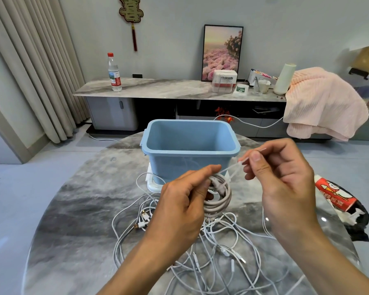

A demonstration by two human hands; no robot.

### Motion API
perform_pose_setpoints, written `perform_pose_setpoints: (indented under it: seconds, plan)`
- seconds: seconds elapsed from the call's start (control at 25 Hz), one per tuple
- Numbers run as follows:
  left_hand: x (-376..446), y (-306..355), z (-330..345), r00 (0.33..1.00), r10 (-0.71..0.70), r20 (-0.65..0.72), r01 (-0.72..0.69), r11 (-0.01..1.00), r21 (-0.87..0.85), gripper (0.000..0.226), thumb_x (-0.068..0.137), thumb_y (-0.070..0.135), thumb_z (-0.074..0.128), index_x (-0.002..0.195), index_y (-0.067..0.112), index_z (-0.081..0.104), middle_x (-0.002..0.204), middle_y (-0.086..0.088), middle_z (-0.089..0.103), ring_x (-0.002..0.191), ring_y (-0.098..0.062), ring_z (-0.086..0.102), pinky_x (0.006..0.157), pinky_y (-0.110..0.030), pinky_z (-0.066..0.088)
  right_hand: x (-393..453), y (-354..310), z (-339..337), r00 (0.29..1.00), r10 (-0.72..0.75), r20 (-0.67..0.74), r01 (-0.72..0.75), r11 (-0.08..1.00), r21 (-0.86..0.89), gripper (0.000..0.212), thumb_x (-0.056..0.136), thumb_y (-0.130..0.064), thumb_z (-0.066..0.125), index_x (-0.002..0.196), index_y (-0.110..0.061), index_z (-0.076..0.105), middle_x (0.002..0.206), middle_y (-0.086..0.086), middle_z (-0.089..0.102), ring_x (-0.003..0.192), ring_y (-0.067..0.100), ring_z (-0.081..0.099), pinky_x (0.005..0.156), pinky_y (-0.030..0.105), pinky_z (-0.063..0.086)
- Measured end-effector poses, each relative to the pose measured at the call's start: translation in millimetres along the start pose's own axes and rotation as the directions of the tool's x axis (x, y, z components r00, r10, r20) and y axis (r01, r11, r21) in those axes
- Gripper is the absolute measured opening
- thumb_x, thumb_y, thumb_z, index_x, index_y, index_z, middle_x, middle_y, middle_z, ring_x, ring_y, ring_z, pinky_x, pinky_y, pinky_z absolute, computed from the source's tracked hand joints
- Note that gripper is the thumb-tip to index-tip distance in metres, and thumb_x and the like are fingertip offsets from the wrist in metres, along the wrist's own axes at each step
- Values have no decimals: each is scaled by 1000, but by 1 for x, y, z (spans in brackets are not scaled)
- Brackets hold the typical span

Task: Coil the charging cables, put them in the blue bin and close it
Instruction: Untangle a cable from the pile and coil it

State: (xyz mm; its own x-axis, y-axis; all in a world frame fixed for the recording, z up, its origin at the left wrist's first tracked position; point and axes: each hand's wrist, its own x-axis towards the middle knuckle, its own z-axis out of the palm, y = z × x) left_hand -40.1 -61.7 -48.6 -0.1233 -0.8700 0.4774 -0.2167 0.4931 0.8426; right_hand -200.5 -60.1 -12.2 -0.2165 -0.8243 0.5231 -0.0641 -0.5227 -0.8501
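The coiled cable, a thick greyish loop, is up off the table in front of the blue bin. The left hand grips the coil, fingers curled round its near side. The right hand pinches a thin white tie strip between thumb and fingertips, the strip running down to the coil. The blue bin stands open on the round marble table; its far wall and part of its floor show bare, the rest is hidden by the near wall. It rests on a white lid lying flat beneath it. Under the hands, a tangle of thin white charging cables sprawls loose over the tabletop, with gold USB plugs at its left edge. Right of the hands lies a red snack packet with printed characters too skewed to read. Further back, on the long sideboard, a water bottle with a red-and-white label, and a white box whose lettering is blurred.
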Motion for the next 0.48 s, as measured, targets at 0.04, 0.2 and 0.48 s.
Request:
perform_pose_setpoints:
  seconds: [0.04, 0.2, 0.48]
  plan:
    - [0, 0, -1, 1000, -10, 1, 10, 1000, -4, 30, 95, 22, 50, 117, 30, 69, 85, 18, 69, 78, -7, 66, 73, -22, 51, 2, 0, -1, 1000, 4, -26, -4, 1000, -1, 20, 97, 0, 53, 87, -16, 51, 77, 5, 69, 69, 16, 59, 65, 26, 49]
    - [-1, 1, -2, 1000, -13, 22, 13, 1000, -3, 29, 95, 22, 48, 115, 30, 69, 80, 23, 65, 74, -4, 64, 70, -16, 46, 15, -3, -13, 994, 12, -110, -13, 1000, -9, 20, 100, -1, 48, 89, -18, 48, 73, 2, 68, 66, 17, 59, 59, 29, 49]
    - [-3, -2, 3, 991, 106, 80, -118, 977, 176, 29, 98, 18, 50, 119, 22, 68, 93, 25, 62, 84, 4, 60, 76, -13, 43, 13, -8, -11, 996, 56, -70, -54, 998, 25, 16, 100, 0, 48, 89, -12, 49, 71, 5, 65, 61, 21, 59, 53, 33, 53]
